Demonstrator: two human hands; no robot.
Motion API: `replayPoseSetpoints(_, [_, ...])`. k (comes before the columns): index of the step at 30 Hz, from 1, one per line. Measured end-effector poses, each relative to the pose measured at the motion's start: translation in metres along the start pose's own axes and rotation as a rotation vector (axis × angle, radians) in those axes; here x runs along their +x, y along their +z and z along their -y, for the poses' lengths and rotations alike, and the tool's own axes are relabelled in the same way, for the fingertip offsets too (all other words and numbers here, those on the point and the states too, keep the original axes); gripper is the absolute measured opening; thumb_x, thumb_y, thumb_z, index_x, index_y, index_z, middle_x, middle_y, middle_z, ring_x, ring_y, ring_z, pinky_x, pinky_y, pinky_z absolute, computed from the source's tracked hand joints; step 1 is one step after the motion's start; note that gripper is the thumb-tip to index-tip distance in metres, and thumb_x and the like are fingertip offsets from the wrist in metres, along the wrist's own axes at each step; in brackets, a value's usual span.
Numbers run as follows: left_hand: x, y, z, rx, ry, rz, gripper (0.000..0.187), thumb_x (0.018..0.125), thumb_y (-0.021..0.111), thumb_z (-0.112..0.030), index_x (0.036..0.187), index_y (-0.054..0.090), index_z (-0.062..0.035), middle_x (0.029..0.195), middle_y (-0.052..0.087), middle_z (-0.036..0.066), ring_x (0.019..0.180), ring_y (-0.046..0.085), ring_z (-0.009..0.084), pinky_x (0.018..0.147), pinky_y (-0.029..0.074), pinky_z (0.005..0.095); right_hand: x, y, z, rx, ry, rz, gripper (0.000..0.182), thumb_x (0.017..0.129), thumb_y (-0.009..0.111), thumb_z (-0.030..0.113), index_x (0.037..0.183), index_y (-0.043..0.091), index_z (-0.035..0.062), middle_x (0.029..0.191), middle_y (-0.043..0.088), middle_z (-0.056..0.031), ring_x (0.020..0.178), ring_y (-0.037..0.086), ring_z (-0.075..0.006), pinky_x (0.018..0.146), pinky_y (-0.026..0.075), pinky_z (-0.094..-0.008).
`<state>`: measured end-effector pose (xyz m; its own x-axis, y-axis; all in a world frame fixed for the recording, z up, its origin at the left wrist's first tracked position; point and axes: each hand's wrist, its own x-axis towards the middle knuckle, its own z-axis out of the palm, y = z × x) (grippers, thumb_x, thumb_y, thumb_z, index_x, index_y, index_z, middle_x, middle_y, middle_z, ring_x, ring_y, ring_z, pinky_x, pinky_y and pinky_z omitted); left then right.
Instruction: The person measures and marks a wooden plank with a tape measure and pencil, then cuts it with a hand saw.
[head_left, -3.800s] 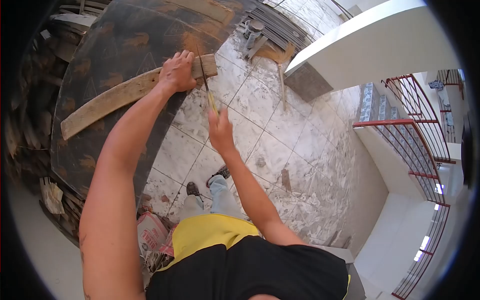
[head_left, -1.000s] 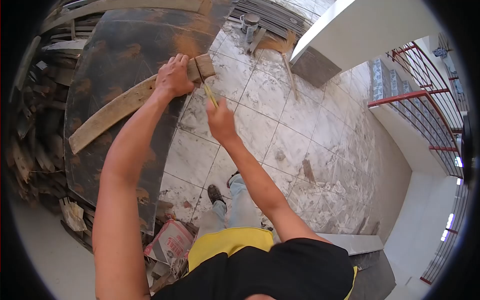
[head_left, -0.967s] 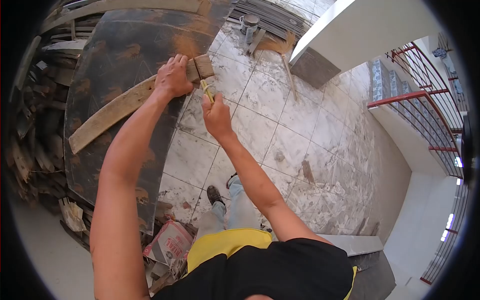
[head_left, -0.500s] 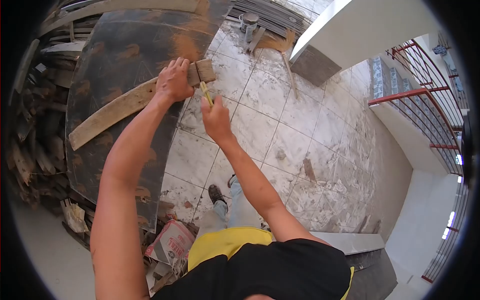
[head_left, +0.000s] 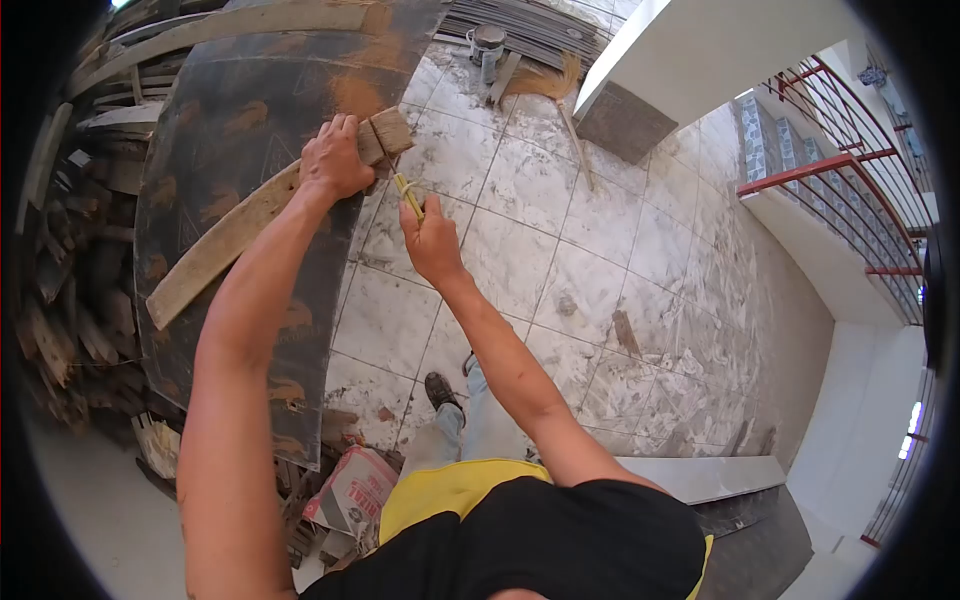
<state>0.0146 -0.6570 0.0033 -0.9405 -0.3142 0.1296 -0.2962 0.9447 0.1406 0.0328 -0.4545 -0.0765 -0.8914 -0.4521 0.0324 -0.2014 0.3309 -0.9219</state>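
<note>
A curved wooden plank [head_left: 225, 238] lies on a dark printed board [head_left: 240, 95], its far end reaching past the board's right edge. My left hand [head_left: 335, 160] presses on the plank near that end, its fingers close together over the wood. Just beyond those fingers a dark cut line crosses the plank. My right hand [head_left: 432, 238] is closed around the yellowish handle [head_left: 408, 195] of a tool. The thin blade of the tool points at the cut and shows only in part. Orange sawdust [head_left: 357, 92] is scattered on the board.
Scrap wood [head_left: 75, 290] is piled at the left. A metal can [head_left: 487, 40], a broom [head_left: 545, 82] and stacked strips stand beyond the dirty tiled floor [head_left: 510, 220]. Stairs with a red railing [head_left: 800, 178] rise at the right. A printed sack [head_left: 352, 487] lies near my feet.
The view has shifted slightly. My right hand and the tool have drawn back a little from the cut, toward me. My left hand still rests on the plank.
</note>
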Motion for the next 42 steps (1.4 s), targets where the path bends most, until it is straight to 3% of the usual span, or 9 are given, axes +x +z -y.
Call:
replayPoseSetpoints(7, [-0.001, 0.000, -0.001, -0.011, -0.013, 0.034, 0.056, 0.066, 0.072, -0.023, 0.117, 0.055, -0.0057, 0.119, 0.058, 0.012, 0.117, 0.056, 0.0312, 0.095, 0.049, 0.0416, -0.126, -0.047, -0.024, 0.022, 0.143, 0.044, 0.040, 0.099, 0.054, 0.039, 0.101, 0.045, 0.0005, 0.071, 0.060, -0.0300, 0.073, 0.060, -0.0522, 0.061, 0.046, -0.0569])
replayPoseSetpoints(13, [0.002, -0.004, 0.001, -0.032, -0.008, 0.011, 0.055, 0.064, 0.073, -0.021, 0.114, 0.056, -0.0052, 0.118, 0.059, 0.013, 0.117, 0.056, 0.0324, 0.094, 0.050, 0.0427, 0.027, 0.001, 0.013, -0.072, -0.023, 0.025, 0.041, 0.099, 0.055, 0.038, 0.102, 0.046, -0.0014, 0.072, 0.062, -0.0297, 0.074, 0.061, -0.0520, 0.061, 0.046, -0.0570])
replayPoseSetpoints(21, [0.001, -0.004, 0.000, -0.023, -0.005, 0.049, 0.051, 0.066, 0.071, -0.021, 0.112, 0.057, -0.0049, 0.122, 0.056, 0.013, 0.119, 0.053, 0.0322, 0.094, 0.050, 0.0421, -0.104, -0.035, -0.027, 0.031, 0.091, 0.045, 0.039, 0.100, 0.055, 0.037, 0.098, 0.044, -0.0005, 0.073, 0.061, -0.0301, 0.077, 0.061, -0.0527, 0.060, 0.045, -0.0546])
replayPoseSetpoints(29, [0.017, -0.008, 0.007, -0.024, -0.094, 0.069, 0.060, 0.065, 0.070, -0.022, 0.122, 0.057, -0.0056, 0.125, 0.054, 0.017, 0.120, 0.053, 0.0346, 0.096, 0.048, 0.0443, -0.004, -0.023, -0.001, -0.030, -0.043, 0.034, 0.044, 0.100, 0.053, 0.042, 0.100, 0.047, -0.0011, 0.069, 0.060, -0.0302, 0.070, 0.061, -0.0521, 0.057, 0.046, -0.0548])
replayPoseSetpoints(31, [0.035, -0.010, 0.025, -0.105, -0.146, 0.198, 0.065, 0.065, 0.071, -0.023, 0.125, 0.056, -0.0032, 0.121, 0.058, 0.019, 0.115, 0.058, 0.0355, 0.090, 0.050, 0.0421, 0.002, -0.045, 0.033, -0.032, -0.039, 0.079, 0.044, 0.100, 0.053, 0.043, 0.100, 0.047, -0.0010, 0.070, 0.061, -0.0305, 0.072, 0.061, -0.0525, 0.059, 0.046, -0.0556])
replayPoseSetpoints(32, [0.048, -0.019, 0.046, -0.510, -0.125, 0.328, 0.061, 0.063, 0.077, -0.026, 0.116, 0.064, -0.0010, 0.109, 0.066, 0.019, 0.105, 0.063, 0.0344, 0.085, 0.050, 0.0391, 0.001, -0.053, 0.048, -0.029, -0.009, 0.130, 0.045, 0.100, 0.053, 0.043, 0.100, 0.046, -0.0009, 0.072, 0.061, -0.0309, 0.074, 0.061, -0.0529, 0.061, 0.046, -0.0564])
replayPoseSetpoints(36, [0.054, -0.063, 0.049, -0.371, -0.052, 0.570, 0.050, 0.064, 0.083, -0.035, 0.098, 0.073, 0.0003, 0.099, 0.070, 0.019, 0.101, 0.065, 0.0332, 0.088, 0.050, 0.0401, -0.005, -0.046, 0.071, -0.048, -0.079, 0.063, 0.045, 0.101, 0.052, 0.044, 0.097, 0.047, 0.0005, 0.070, 0.061, -0.0257, 0.071, 0.062, -0.0491, 0.061, 0.045, -0.0510])
replayPoseSetpoints(39, [0.035, -0.044, 0.052, -0.308, -0.117, 0.110, 0.047, 0.072, 0.081, -0.037, 0.099, 0.072, 0.0012, 0.104, 0.070, 0.022, 0.106, 0.064, 0.0369, 0.091, 0.049, 0.0433, 0.011, -0.035, 0.076, -0.016, -0.055, 0.127, 0.042, 0.102, 0.049, 0.042, 0.101, 0.047, 0.0000, 0.078, 0.062, -0.0341, 0.079, 0.060, -0.0549, 0.067, 0.045, -0.0604])
replayPoseSetpoints(42, [0.041, -0.042, 0.057, -0.307, -0.105, 0.163, 0.049, 0.079, 0.075, -0.036, 0.111, 0.066, -0.0003, 0.115, 0.067, 0.022, 0.114, 0.060, 0.0385, 0.096, 0.047, 0.0456, 0.020, -0.024, 0.070, -0.046, -0.089, 0.073, 0.040, 0.102, 0.049, 0.040, 0.100, 0.047, 0.0001, 0.077, 0.062, -0.0334, 0.077, 0.060, -0.0546, 0.065, 0.045, -0.0609])
